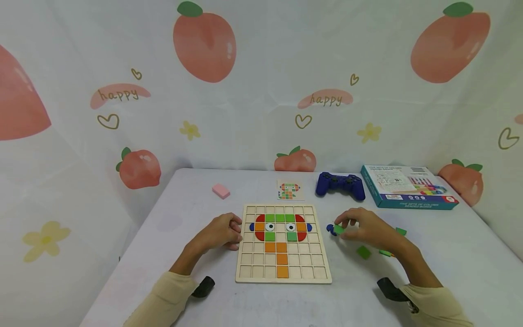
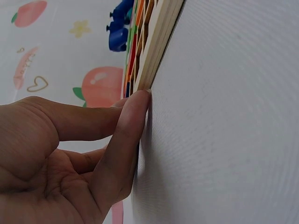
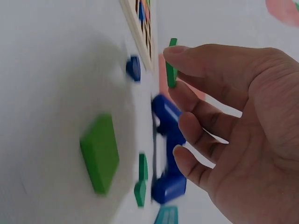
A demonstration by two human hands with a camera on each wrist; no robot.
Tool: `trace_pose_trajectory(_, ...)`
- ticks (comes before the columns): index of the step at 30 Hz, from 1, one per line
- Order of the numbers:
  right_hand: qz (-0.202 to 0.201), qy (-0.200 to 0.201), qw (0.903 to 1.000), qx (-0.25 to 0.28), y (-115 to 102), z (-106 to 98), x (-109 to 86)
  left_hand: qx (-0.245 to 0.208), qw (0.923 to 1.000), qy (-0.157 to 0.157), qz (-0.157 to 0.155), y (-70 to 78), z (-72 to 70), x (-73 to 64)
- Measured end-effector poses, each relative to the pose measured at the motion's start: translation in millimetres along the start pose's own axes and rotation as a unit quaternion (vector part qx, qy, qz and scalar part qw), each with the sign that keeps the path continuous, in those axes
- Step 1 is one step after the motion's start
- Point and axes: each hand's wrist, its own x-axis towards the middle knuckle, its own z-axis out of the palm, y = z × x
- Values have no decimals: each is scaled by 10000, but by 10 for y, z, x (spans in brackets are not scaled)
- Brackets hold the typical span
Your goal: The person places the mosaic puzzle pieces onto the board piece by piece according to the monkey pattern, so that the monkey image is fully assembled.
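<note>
Pinching a green tile (image 1: 338, 230), right grip (image 1: 363, 225) is clear of the board (image 1: 305, 260); left grip (image 1: 218, 232) holds its left edge.

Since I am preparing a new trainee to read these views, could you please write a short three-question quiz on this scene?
1. What colour is the tile that the right hand pinches?
2. True or false: in the head view, the controller lies left of the box.
3. Which is nearest the left hand: (a) the grid board, (b) the pink block, (c) the picture card?

Key: 1. Green; 2. True; 3. a.
</note>
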Motion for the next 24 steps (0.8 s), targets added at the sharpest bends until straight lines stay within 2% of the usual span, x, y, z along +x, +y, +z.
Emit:
trace_pose_trajectory(7,-239,141,9996,-63,-217,145,51,-68,10000,-32,-1,1,0,3)
trace_pose_trajectory(13,-226,196,9996,-8,-403,268,52,-93,9999,8,-38,-8,6,15)
trace_pose_trajectory(18,-149,126,9997,163,-537,352,35,-78,9999,33,-58,-10,11,13)
trace_pose_trajectory(24,-300,-33,9993,209,-632,458,53,-18,10000,25,-13,-3,7,1)
